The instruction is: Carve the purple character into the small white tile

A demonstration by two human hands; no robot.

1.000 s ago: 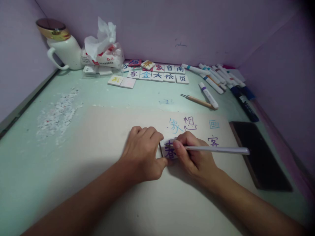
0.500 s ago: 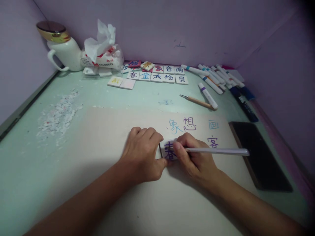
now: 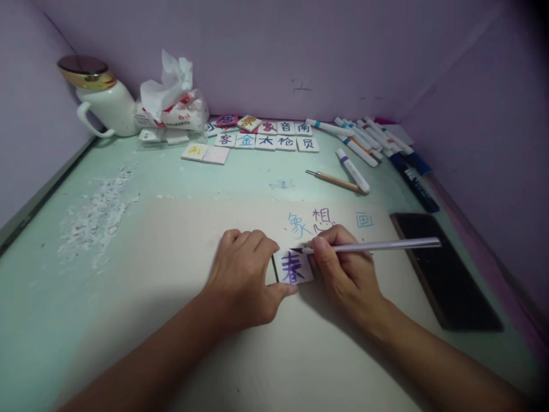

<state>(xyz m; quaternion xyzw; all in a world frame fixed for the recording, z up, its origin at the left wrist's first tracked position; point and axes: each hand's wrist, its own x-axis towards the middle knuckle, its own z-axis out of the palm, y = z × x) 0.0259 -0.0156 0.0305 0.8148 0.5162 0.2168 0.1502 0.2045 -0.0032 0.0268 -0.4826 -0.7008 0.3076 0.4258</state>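
A small white square tile [image 3: 306,273] with a purple painted character lies on the beige board [image 3: 180,257]. My left hand [image 3: 244,274] is closed on it from the left, index finger at its top edge and thumb at its bottom edge. A dark line runs along the tile's left side. In my right hand [image 3: 343,274] is a slim silver craft knife [image 3: 398,244], pinched near the blade, its handle pointing right. The dark blade tip is over the tile's upper edge, above the character; I cannot tell whether it touches.
White shavings [image 3: 100,209] are scattered at the left. Lettered tiles [image 3: 266,142] stand in rows at the back, near a tissue pack [image 3: 180,117] and a white mug [image 3: 114,109]. Markers [image 3: 360,151], a wooden-handled gouge [image 3: 337,182] and a black phone [image 3: 446,274] occupy the right.
My right hand has lifted the knife blade from the character's middle up to the tile's top edge, uncovering the whole character. My left hand keeps its hold. The view has shifted slightly.
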